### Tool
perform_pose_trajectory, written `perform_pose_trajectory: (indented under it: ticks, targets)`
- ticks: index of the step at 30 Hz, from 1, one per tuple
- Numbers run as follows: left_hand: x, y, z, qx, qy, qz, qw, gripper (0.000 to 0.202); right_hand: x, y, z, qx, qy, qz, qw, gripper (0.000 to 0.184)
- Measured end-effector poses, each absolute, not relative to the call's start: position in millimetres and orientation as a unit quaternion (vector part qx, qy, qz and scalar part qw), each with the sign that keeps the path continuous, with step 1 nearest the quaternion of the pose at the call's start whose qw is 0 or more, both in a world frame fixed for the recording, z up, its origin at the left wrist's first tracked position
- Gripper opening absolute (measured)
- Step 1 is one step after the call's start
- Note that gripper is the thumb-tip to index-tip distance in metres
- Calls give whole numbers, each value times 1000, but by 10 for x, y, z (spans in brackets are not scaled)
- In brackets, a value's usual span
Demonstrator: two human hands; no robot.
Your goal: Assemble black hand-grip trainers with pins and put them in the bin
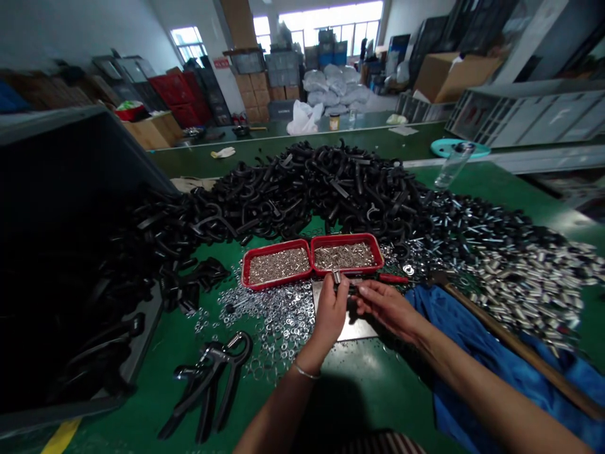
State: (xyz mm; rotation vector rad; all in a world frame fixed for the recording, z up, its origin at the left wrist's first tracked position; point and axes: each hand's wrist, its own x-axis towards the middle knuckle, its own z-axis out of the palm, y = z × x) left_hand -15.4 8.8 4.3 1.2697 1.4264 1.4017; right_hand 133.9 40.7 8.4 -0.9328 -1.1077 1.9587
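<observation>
In the middle of the bench, my left hand (332,308) is closed around a small metal coil spring (336,277), whose top shows above the thumb. A dark part seems to sit beside the spring, mostly hidden by the fingers. Just to the right, my right hand (385,305) has its thumb and fingers pinched together close to that dark part; what they hold is too small to make out. Under both hands lies a flat metal plate (359,329). Two red trays (278,282) of tiny metal pieces stand right behind the hands.
Assembled black hand grippers (215,372) lie at the front left, near loose washers (278,315). Black handles (321,183) form a heap behind. On the right are metal cylinders (524,284), a hammer (501,331) and a blue cloth (449,372). A dark crate (80,252) stands left.
</observation>
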Motion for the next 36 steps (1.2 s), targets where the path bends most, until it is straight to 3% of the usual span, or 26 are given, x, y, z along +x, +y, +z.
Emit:
perform_pose_trajectory:
  ticks: [2,8,14,20,27,33,34,36]
  targets:
    - [-139,80,46,490,569,545,373,27,1378,398,68,-380,-498,692,360,29]
    - [-128,89,74,444,531,567,446,25,1419,429,80,-360,-794,312,377,19]
    - [-147,207,-111,268,463,639,553,25,1769,434,197,-360,-881,214,221,45]
    - [-132,264,-120,117,376,664,636,27,2841,1153,144,-634,-730,77,245,21]
    - [-215,234,-90,168,401,673,599,29,2947,1938,50,-736,-640,67,210,30]
    - [-345,271,-47,221,433,664,568,31,2981,1600,253,-711,-658,72,238,25]
    - [-336,268,-40,232,441,657,566,31,2900,1433,277,-689,-674,89,252,25]
    - [-294,247,-33,257,454,639,565,32,2618,1041,306,-594,-701,231,319,30]
